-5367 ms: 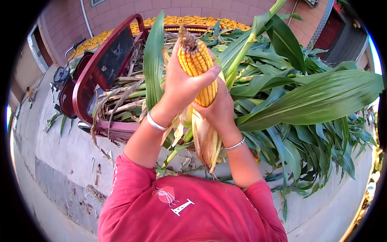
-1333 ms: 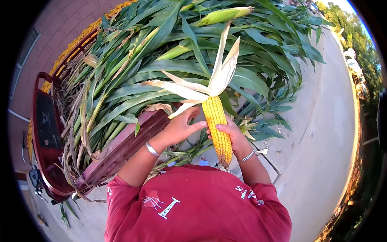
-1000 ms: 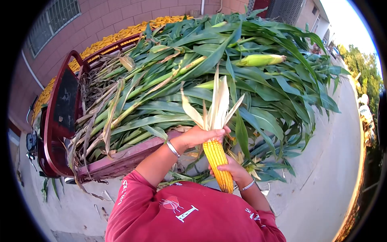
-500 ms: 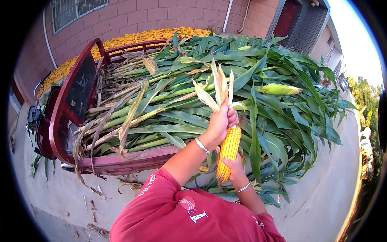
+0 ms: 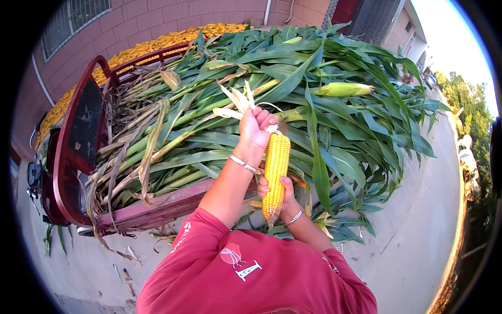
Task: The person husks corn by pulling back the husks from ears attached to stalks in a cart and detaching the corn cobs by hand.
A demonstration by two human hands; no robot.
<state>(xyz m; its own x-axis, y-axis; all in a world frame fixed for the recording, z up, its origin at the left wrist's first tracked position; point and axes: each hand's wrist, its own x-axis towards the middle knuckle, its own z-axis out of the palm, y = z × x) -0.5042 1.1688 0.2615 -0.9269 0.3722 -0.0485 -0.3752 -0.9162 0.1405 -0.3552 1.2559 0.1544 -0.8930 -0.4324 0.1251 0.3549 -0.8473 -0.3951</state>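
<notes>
My right hand (image 5: 282, 194) is wrapped round the lower half of a yellow corn cob (image 5: 277, 159), its tip pointing down toward my shirt. At the top of the cob my left hand (image 5: 254, 128) is a fist round the pale husk leaves (image 5: 238, 102), which stick out above it. The bare white base of the cob shows just right of that fist. Behind both hands lie green corn stalks (image 5: 219, 144), heaped on a red cart (image 5: 157, 205). One ear in green husk (image 5: 345, 89) rests on the leaves at the right.
Many yellow cobs (image 5: 157, 42) lie along the brick wall (image 5: 172, 15) behind the cart. Fallen leaves (image 5: 340, 230) are on the concrete ground (image 5: 408, 209) to the right of my hands. Handlebars (image 5: 35, 178) stand at the far left.
The husk leaves now lean left in my left hand, and the cob's base is exposed beside it. Both hands and the cob have shifted left in view. Earlier, the husk stood upright above the cob.
</notes>
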